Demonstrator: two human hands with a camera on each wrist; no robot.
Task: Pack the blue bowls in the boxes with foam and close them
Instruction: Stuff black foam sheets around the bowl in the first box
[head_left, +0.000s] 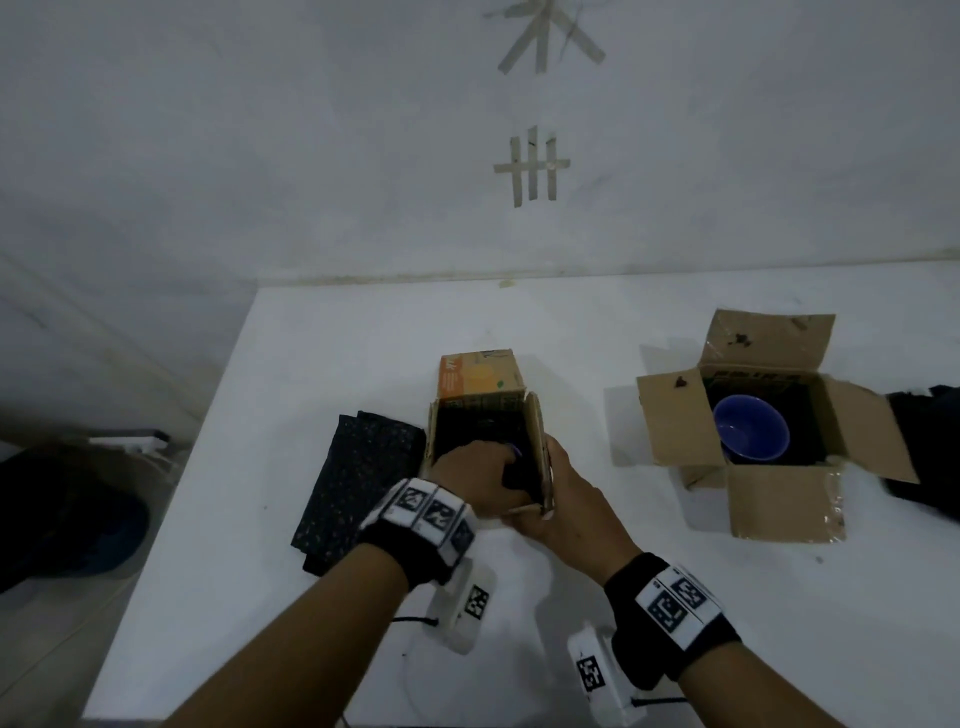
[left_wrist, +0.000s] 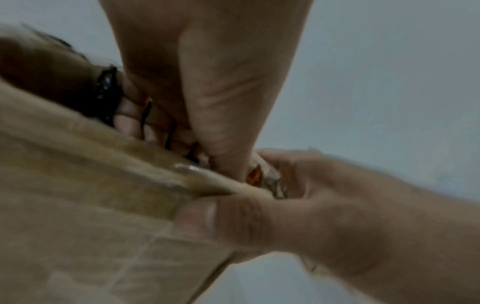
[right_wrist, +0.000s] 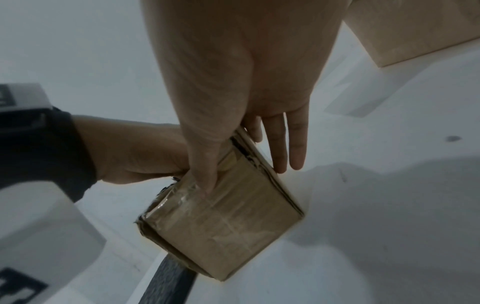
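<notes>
Nearest the camera, both wrists reached in over the white surface (head_left: 322, 338) toward the small box (head_left: 485, 415). The right hand (head_left: 563, 499) was clamped on that box's near right corner, thumb on the taped outer wall and fingers (right_wrist: 283, 142) laid straight along the raised right flap. The left hand (head_left: 480, 478) dipped into the box's opening, its fingers curled down against dark foam inside; a sliver of blue at the fingertips suggested a blue bowl (head_left: 514, 451) being pushed in, though what the fingers gripped could not be told for sure.

Just to the left of this box lay a dark foam sheet (head_left: 358, 483), flat on the surface and unused. The box's far flap, printed orange, stood open.

Further off to the right sat the large box (head_left: 769, 499), all four flaps spread outward. A second blue bowl (head_left: 750, 434) rested upright in it on black foam, uncovered.

By my reading the job was about half done: both bowls were in or going into boxes, but top foam, flap folding and closing remained for each.
</notes>
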